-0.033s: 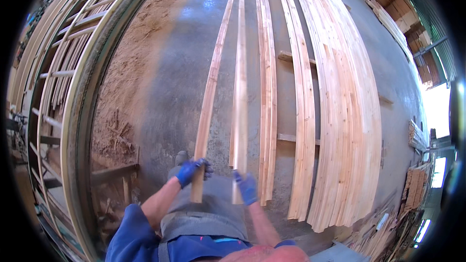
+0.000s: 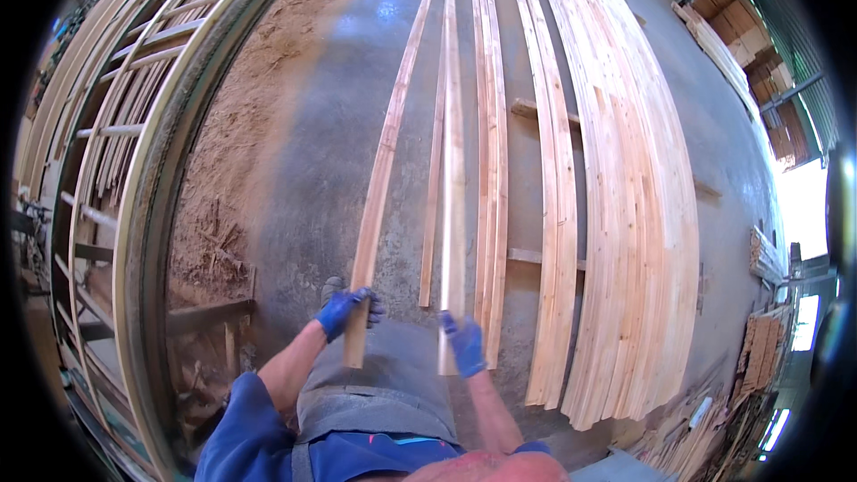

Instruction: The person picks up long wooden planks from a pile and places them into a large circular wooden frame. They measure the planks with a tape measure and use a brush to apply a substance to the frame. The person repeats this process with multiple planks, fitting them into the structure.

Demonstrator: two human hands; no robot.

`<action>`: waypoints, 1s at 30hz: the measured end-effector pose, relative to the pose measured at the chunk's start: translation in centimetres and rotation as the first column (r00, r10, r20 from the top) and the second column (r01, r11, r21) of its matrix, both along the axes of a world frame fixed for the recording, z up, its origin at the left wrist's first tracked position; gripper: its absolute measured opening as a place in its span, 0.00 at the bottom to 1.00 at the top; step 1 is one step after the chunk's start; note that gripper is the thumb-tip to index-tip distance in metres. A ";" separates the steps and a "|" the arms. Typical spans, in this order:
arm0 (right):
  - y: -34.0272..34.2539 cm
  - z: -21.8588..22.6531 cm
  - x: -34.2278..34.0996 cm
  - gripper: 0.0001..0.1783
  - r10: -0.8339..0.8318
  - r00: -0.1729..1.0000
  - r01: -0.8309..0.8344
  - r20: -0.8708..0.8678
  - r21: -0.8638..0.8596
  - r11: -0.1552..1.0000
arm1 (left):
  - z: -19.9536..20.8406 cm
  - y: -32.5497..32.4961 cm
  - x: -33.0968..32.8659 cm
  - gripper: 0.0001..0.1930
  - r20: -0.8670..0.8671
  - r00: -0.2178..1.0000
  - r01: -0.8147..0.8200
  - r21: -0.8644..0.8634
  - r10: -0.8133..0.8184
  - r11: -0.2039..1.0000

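My left hand (image 2: 350,311), in a blue glove, is closed around the near end of a long, narrow wooden board (image 2: 382,177). My right hand (image 2: 466,344), gloved in blue too, grips the near end of a second long board (image 2: 454,187). Both boards run away from me and come close together at their far ends. Between them, lower down, lies a thinner board (image 2: 432,205). Just right of my right hand's board is a group of narrow boards (image 2: 493,214) lying side by side.
Farther right lie another narrow group of boards (image 2: 558,241) and a wide row of boards (image 2: 638,241), with wooden crosspieces (image 2: 527,108) under them. To the left, sawdust (image 2: 237,161) borders a long rack (image 2: 143,178) holding strips. Stacked lumber (image 2: 761,344) stands at far right.
My right hand has shifted right with its board, opening a gap that uncovers the thinner board. My left hand and its board have moved slightly left.
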State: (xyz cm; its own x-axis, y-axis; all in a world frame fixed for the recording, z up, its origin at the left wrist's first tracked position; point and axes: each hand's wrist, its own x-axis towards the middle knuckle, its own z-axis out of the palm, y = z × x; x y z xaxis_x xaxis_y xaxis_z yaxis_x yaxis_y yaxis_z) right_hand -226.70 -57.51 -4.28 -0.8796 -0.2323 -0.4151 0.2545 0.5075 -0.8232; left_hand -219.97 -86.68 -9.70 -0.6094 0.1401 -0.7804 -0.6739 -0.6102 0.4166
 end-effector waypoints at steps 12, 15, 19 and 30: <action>-10.6 6.3 5.3 0.41 0.626 0.778 -0.616 0.059 0.272 0.740 | -0.6 0.4 1.9 0.42 -0.185 0.975 -0.111 0.086 0.126 0.990; -14.5 4.7 5.2 0.43 0.818 0.572 -0.772 0.062 0.379 0.511 | 1.1 -2.2 2.8 0.35 -0.264 0.960 0.076 -0.061 -0.090 0.995; -22.9 6.2 5.7 0.40 0.898 0.416 -0.847 0.141 0.418 0.328 | 3.3 -8.5 5.1 0.30 -0.205 0.978 -0.010 -0.250 -0.043 0.968; -34.9 0.9 3.7 0.23 0.750 0.480 -0.738 0.456 -0.252 0.626 | 12.7 -26.3 21.6 0.25 -0.160 0.987 -0.075 -0.299 0.027 0.951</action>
State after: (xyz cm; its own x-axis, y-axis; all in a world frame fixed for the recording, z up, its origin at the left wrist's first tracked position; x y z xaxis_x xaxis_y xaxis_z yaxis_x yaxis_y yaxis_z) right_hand -223.02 -92.38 -3.40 -0.0536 -0.7152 -0.6969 0.1378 0.6859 -0.7146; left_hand -198.36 -112.97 2.98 -0.7241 -0.1229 -0.6787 -0.5595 -0.4708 0.6821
